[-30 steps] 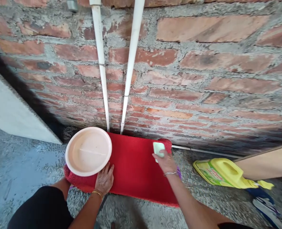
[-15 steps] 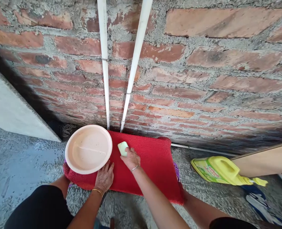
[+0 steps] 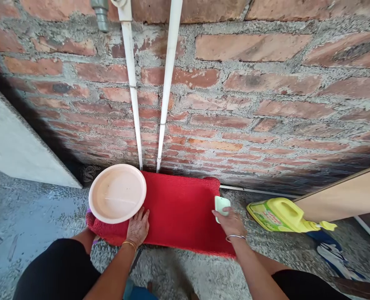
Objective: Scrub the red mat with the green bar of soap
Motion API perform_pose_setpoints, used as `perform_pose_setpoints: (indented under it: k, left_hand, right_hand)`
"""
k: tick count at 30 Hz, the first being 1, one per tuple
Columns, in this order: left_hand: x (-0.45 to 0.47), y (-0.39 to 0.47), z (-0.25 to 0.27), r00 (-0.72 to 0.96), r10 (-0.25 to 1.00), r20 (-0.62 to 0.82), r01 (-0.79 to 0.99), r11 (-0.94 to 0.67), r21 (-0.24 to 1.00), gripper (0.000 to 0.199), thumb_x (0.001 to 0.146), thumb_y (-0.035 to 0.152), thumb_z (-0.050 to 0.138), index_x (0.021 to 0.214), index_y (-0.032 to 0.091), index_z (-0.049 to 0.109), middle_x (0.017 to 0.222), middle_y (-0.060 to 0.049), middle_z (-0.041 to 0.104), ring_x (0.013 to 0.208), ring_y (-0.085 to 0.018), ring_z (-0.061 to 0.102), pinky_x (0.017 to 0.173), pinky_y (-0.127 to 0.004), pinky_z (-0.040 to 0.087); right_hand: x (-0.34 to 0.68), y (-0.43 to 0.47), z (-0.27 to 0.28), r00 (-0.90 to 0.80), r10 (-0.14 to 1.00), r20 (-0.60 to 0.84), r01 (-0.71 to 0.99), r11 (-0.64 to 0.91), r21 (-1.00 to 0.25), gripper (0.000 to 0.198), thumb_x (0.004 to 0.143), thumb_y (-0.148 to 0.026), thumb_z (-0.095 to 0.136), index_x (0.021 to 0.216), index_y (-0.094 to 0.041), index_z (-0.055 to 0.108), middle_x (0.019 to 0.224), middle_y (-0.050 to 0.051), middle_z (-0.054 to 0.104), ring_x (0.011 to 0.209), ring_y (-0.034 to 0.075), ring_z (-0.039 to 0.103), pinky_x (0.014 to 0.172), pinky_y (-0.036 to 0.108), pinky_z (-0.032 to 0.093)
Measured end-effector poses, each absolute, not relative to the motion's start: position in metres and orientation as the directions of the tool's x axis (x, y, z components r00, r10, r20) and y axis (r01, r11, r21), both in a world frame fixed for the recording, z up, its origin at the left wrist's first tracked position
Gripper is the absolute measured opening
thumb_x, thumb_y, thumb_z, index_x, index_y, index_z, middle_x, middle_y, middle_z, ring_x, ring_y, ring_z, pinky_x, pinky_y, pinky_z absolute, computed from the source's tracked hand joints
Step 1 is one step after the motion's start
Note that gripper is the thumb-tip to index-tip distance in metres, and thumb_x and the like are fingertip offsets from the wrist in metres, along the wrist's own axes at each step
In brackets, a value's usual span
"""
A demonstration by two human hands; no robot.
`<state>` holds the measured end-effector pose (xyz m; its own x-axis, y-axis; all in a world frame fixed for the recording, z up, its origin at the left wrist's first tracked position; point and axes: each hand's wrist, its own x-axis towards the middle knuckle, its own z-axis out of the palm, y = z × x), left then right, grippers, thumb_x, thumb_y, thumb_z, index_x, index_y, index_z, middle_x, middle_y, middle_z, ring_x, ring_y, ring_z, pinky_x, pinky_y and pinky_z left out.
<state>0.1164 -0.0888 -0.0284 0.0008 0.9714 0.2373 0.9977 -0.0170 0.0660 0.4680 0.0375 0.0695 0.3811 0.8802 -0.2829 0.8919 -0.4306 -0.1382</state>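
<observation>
A red mat (image 3: 178,208) with a fuzzy edge is spread in front of me against the foot of the wall. My left hand (image 3: 137,227) lies flat on it, fingers stretched out and tips at the rim of a pale pink basin (image 3: 122,193). Over the mat's right end, my right hand (image 3: 231,223) grips a pale green, rounded block (image 3: 222,203) that looks like a scrub brush. Its underside is hidden from view. The basin stands on the mat's left end.
A yellow detergent jug (image 3: 278,214) lies on its side on the concrete floor, with a blue and white slipper (image 3: 335,258) behind it. Two white pipes (image 3: 133,100) run down the brick wall. A pale slab (image 3: 25,137) leans at left, a wooden board (image 3: 344,198) at right.
My right hand has moved right with the scrub brush, from the mat's middle to its right end. My left hand stays beside the basin. The view has shifted slightly.
</observation>
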Motion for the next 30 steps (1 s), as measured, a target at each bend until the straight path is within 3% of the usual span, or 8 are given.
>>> perform_pose_setpoints:
  k: [4, 8, 13, 17, 23, 26, 30]
  left_hand:
    - [0.112, -0.093, -0.038, -0.021, 0.958, 0.285, 0.993, -0.012, 0.115, 0.039, 0.083, 0.016, 0.049, 0.119, 0.022, 0.062, 0.12, -0.01, 0.064, 0.112, -0.023, 0.058, 0.099, -0.041, 0.044]
    - [0.103, -0.099, -0.042, -0.061, 0.949, 0.308, 0.989, 0.015, 0.15, 0.038, 0.083, 0.012, 0.045, 0.116, 0.02, 0.062, 0.109, -0.01, 0.067, 0.107, -0.023, 0.06, 0.096, -0.042, 0.047]
    - [0.086, -0.103, -0.032, -0.101, 0.973, 0.207, 0.983, 0.066, 0.172, 0.034, 0.083, 0.01, 0.042, 0.104, 0.019, 0.067, 0.101, -0.009, 0.071, 0.099, -0.022, 0.064, 0.093, -0.04, 0.049]
    - [0.078, -0.105, -0.017, -0.211, 0.977, 0.031, 0.961, 0.202, 0.19, 0.033, 0.083, 0.011, 0.044, 0.103, 0.018, 0.07, 0.096, -0.01, 0.073, 0.093, -0.022, 0.067, 0.089, -0.037, 0.05]
    - [0.079, -0.101, 0.008, -0.313, 0.933, -0.179, 0.913, 0.347, 0.212, 0.036, 0.085, 0.015, 0.043, 0.11, 0.017, 0.07, 0.098, -0.011, 0.074, 0.09, -0.021, 0.069, 0.086, -0.034, 0.051]
    - [0.08, -0.101, 0.021, -0.34, 0.911, -0.233, 0.892, 0.391, 0.228, 0.035, 0.086, 0.016, 0.043, 0.11, 0.017, 0.069, 0.101, -0.012, 0.073, 0.094, -0.022, 0.068, 0.087, -0.033, 0.05]
    - [0.076, -0.102, 0.036, -0.42, 0.82, -0.388, 0.834, 0.518, 0.191, 0.036, 0.09, 0.021, 0.038, 0.108, 0.018, 0.069, 0.095, -0.013, 0.074, 0.088, -0.023, 0.07, 0.077, -0.033, 0.052]
  right_hand:
    - [0.371, 0.019, 0.072, 0.171, 0.904, -0.391, 0.878, -0.32, -0.357, 0.037, 0.076, -0.053, 0.058, 0.101, -0.026, 0.059, 0.097, 0.005, 0.064, 0.092, 0.021, 0.063, 0.078, 0.031, 0.046]
    - [0.268, -0.005, 0.073, 0.012, 0.884, -0.468, 0.86, -0.248, -0.446, 0.032, 0.075, -0.052, 0.06, 0.094, -0.025, 0.06, 0.096, 0.003, 0.066, 0.092, 0.019, 0.063, 0.074, 0.026, 0.044]
    - [0.189, -0.023, 0.071, -0.106, 0.87, -0.481, 0.911, -0.109, -0.398, 0.038, 0.075, -0.052, 0.062, 0.099, -0.023, 0.061, 0.106, 0.008, 0.062, 0.089, 0.021, 0.064, 0.071, 0.03, 0.045]
    - [0.2, -0.021, 0.071, -0.166, 0.859, -0.484, 0.953, 0.013, -0.303, 0.046, 0.075, -0.05, 0.061, 0.112, -0.023, 0.059, 0.115, 0.011, 0.059, 0.096, 0.025, 0.064, 0.076, 0.034, 0.046]
    - [0.268, -0.015, 0.08, 0.013, 0.851, -0.526, 0.982, -0.109, -0.151, 0.044, 0.08, -0.053, 0.055, 0.11, -0.021, 0.059, 0.111, 0.012, 0.06, 0.096, 0.024, 0.065, 0.075, 0.032, 0.046]
    - [0.261, -0.026, 0.083, 0.006, 0.846, -0.533, 0.974, -0.125, -0.187, 0.039, 0.079, -0.053, 0.056, 0.102, -0.023, 0.062, 0.106, 0.009, 0.062, 0.092, 0.022, 0.065, 0.073, 0.03, 0.044]
    - [0.211, -0.05, 0.079, -0.098, 0.835, -0.542, 0.952, -0.079, -0.294, 0.036, 0.075, -0.053, 0.06, 0.096, -0.024, 0.064, 0.103, 0.007, 0.064, 0.089, 0.02, 0.065, 0.071, 0.028, 0.044]
